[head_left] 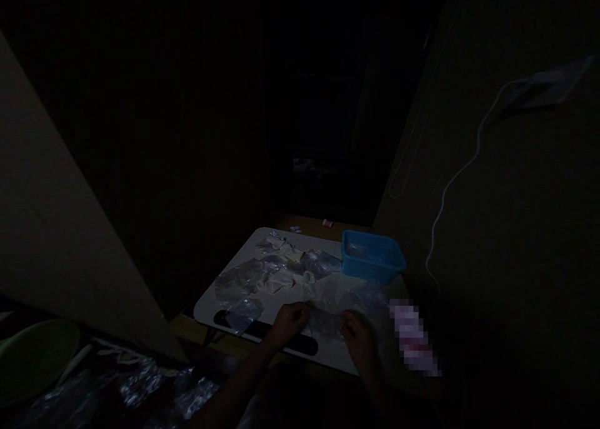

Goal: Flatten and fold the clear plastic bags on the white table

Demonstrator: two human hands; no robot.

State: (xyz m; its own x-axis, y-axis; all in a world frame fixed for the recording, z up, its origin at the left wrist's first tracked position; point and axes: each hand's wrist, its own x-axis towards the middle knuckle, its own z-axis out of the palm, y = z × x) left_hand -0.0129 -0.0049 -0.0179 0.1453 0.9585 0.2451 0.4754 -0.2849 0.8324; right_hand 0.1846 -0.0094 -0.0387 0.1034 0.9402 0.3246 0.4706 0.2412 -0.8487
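Between my two hands a clear plastic bag (325,324) is held stretched out, low over the near side of a small white table (328,359). My left hand (289,323) pinches the bag's left end, fingers closed. At the bag's right end my right hand (357,334) is closed on its edge. Crumpled clear plastic bags (241,279) lie across the table beyond my hands, with whitish crumpled pieces (279,282) among them. Another flat clear bag (244,315) rests left of my left hand, partly over the dark slot in the table.
A blue plastic basin (370,269) stands at the table's far right corner, with something clear inside. A white cable (443,197) hangs down the right wall. Shiny plastic (140,382) and a green bowl-like container (37,360) sit at lower left. The room is very dark.
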